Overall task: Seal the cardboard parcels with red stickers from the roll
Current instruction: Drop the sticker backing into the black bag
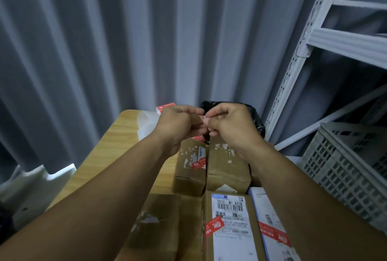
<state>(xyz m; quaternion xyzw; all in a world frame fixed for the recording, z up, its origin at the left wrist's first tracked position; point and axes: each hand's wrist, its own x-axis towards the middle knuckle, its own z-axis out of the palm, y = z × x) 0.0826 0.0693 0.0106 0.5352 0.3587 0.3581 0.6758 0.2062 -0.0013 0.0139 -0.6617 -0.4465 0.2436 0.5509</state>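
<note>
My left hand (180, 123) and right hand (227, 123) are raised together above the counter (113, 141). Their curled fingertips meet on a small pale scrap (204, 118), and both pinch it. It is too small for me to tell what it is.

Just beyond my left hand a strip (166, 106) of red stickers with white print sticks up, with white backing paper (145, 123) lying beside it. Another red sticker (198, 137) peeks out just under that hand.

Below my hands two brown parcels stand side by side, touching. The small parcel (188, 173) under my left hand has torn white label scraps on top and a red seal (199, 164) over its right edge. The taller parcel (228, 168) under my right hand shows only white scraps and a taped seam.

Nearer to me, between my forearms, a labelled parcel (232, 237) carries a barcode label and a red tag (214, 226) folded over its left edge. To its right a white parcel (269, 214) has a red band (275, 234) across it. To the left lies a large plain box (165, 214).

A black bag (254, 117) sits just beyond my right hand, and a grey crate (345, 168) lies further right.
</note>
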